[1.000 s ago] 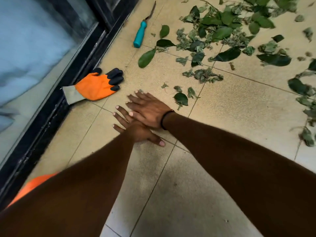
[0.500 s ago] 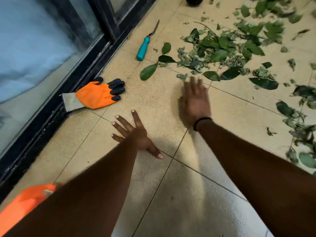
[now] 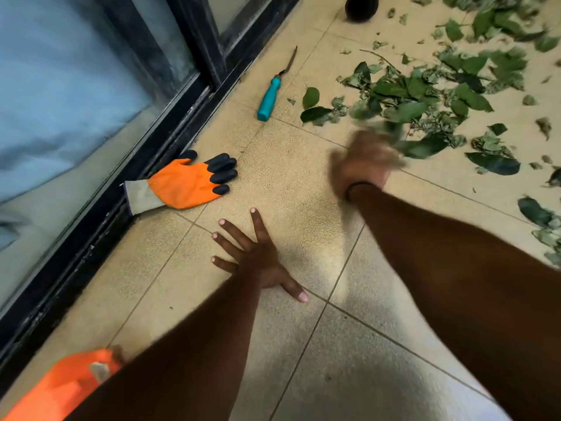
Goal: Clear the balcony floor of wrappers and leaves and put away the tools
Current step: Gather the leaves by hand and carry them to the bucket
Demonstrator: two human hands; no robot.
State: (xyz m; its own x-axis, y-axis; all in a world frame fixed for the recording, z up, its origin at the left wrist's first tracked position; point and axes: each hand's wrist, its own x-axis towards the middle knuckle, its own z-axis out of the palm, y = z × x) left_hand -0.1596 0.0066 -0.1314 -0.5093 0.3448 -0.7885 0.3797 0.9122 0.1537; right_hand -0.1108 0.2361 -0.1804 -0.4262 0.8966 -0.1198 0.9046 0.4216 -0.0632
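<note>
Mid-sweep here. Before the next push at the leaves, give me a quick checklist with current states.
1. Left hand flat on the floor tile, bracing: ok.
2. Right hand at the leaf pile: ok, but blurred; grip cannot tell.
3. Teal-handled tool outside the sweep path, by the door track: ok.
4. Orange glove lying unworn on the floor: not ok.
5. Leaves gathered: not ok, scattered widely.

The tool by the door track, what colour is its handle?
Teal handle, seen in the head view.

Beige tiled floor (image 3: 285,177) beside a black-framed sliding glass door (image 3: 188,95)
</note>
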